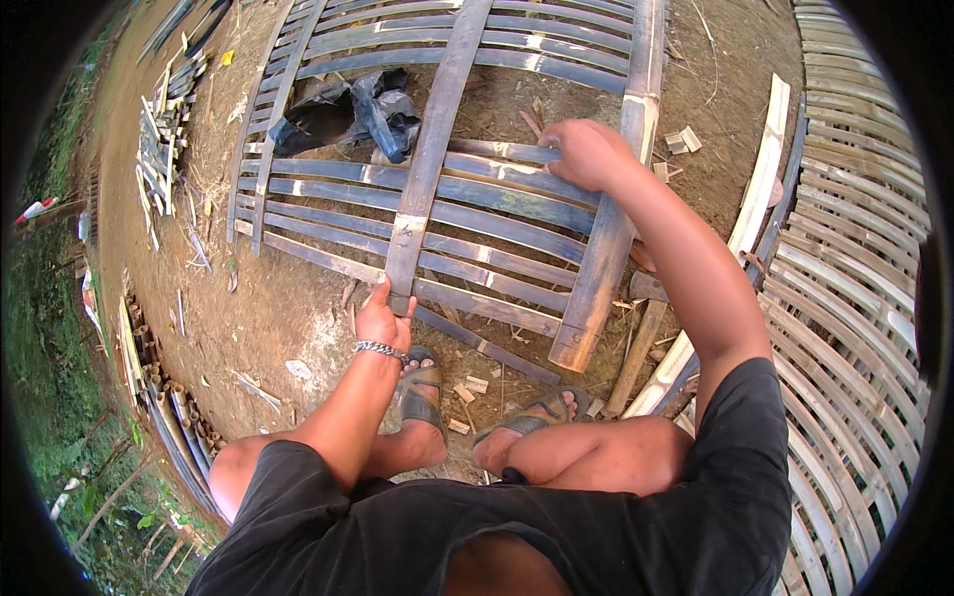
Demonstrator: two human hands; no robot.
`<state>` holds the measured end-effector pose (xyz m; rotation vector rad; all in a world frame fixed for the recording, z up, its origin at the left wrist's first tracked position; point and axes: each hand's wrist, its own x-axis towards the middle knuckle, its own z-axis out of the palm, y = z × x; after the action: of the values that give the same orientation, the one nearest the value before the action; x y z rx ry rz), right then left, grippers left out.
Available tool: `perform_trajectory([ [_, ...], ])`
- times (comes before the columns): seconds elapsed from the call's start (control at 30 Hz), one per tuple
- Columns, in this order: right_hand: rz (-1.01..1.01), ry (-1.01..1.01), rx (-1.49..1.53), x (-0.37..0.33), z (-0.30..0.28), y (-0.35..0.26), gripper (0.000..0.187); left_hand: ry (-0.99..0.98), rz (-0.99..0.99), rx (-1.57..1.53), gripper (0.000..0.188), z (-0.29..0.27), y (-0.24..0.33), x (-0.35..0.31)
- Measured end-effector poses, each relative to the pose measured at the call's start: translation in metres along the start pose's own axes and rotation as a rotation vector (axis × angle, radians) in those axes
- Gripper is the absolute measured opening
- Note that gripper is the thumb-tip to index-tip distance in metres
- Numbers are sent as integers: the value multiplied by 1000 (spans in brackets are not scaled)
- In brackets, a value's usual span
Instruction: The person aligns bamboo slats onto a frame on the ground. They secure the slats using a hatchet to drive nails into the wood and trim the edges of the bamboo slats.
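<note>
A bamboo slat panel (477,209) lies in front of me, its dark, slightly curved slats running across lengthwise bars. My left hand (381,323), with a chain bracelet at the wrist, grips the near end of the middle bar (433,129). Its thumb rests against the nearest slat, and the fingers are partly hidden under the wood. Farther off, my right hand (588,156) is closed over a bamboo slat (497,149) beside the wide right bar (596,273). A crumpled black plastic sheet (383,109) sits in the gap between the slats.
On the right stands another long slatted bamboo panel (845,258), with a pale bamboo strip (763,164) alongside. A wooden-handled tool (636,348) lies by my right foot. Cut bamboo pieces (169,139) are heaped at far left, near stacked bamboo poles (179,412). Wood chips (467,390) litter the dirt.
</note>
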<state>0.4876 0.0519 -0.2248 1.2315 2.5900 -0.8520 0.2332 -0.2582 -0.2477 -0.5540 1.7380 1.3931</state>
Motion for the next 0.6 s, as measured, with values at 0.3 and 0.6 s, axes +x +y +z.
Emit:
perform_trajectory([
  [0.3, -93, -433, 50, 57, 8, 9, 44, -19, 42, 20, 18, -3, 5, -17],
  [0.6, -66, -507, -105, 85, 78, 21, 43, -59, 40, 26, 21, -1, 3, -28],
])
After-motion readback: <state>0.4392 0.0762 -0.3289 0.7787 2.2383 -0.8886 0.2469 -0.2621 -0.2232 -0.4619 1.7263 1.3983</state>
